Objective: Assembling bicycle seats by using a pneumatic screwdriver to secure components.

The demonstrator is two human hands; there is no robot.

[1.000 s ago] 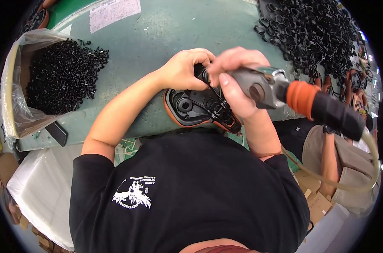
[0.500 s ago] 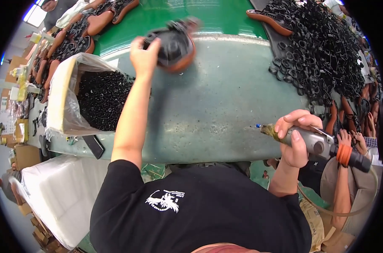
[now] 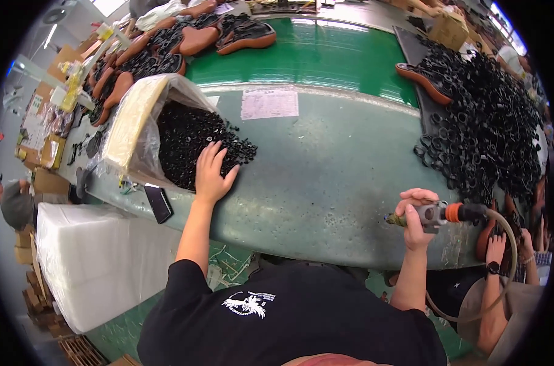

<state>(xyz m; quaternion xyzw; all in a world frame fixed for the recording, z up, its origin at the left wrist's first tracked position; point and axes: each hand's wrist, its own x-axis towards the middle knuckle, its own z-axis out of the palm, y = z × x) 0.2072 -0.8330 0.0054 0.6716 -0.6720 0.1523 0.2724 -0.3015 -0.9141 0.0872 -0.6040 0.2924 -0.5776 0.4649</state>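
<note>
Worktable (image 3: 325, 158): two hands, one screwdriver (image 3: 438, 213), perhaps hundreds of rings (image 3: 191, 137).

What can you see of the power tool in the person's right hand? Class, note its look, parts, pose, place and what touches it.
The power tool is a slim handheld driver with a grey metal-looking body, a short bit pointing left and an orange collar at its rear. Behind the collar a black section leads into a pale hose that curves down to the right. It lies roughly level above the near right edge of the grey-green worktable. Only the right hand touches it, fingers wrapped round the body; the bit tip touches nothing that can be made out.
</note>
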